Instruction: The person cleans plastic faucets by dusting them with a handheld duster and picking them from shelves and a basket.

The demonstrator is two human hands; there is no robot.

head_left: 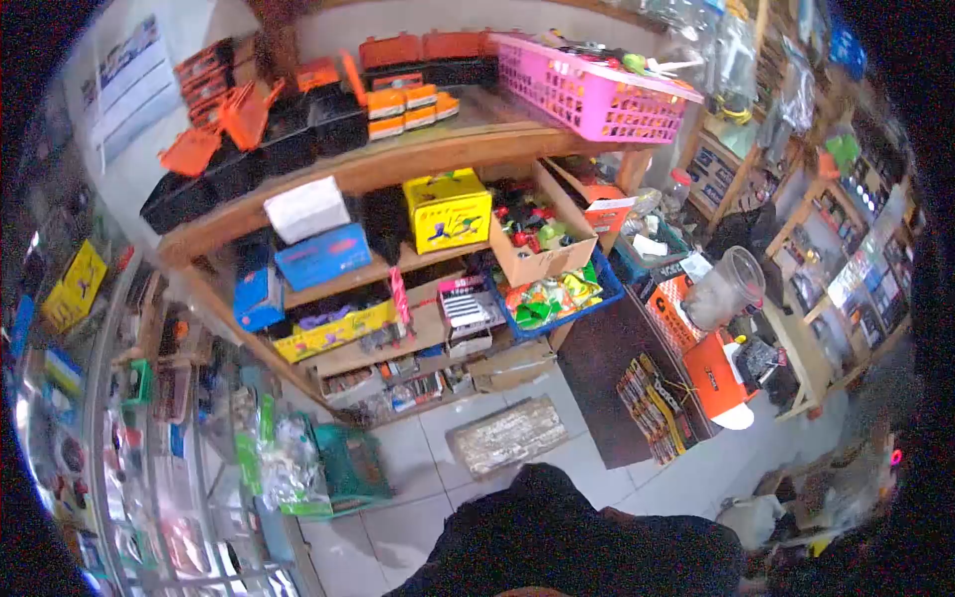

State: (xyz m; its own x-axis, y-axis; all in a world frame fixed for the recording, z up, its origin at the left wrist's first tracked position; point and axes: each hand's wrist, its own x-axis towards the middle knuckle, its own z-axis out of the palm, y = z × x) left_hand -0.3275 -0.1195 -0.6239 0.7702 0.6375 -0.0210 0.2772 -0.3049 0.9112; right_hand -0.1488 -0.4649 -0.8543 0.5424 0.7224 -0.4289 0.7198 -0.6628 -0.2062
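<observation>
Neither my left hand nor my right hand can be seen. Dark clothing (597,552) fills the bottom middle, and it hides whatever is behind it. Past it on the tiled floor lies a worn, whitish block (509,436). A wooden shelf (458,149) stands in front. On its top are a pink plastic basket (557,88) full of small items, black bins with orange lids (249,114) and small orange boxes (406,107). Lower down are a yellow box (448,211), blue boxes (323,257), an open cardboard box (547,261) and a blue basket (567,326) of colourful packets.
At the left runs a glass display case (189,478) with goods inside. A green basket (350,463) sits on the floor beside it, near plastic bags (293,463). To the right, a dark brown cabinet (602,383) carries an orange box (714,376) and a clear plastic jar (731,284).
</observation>
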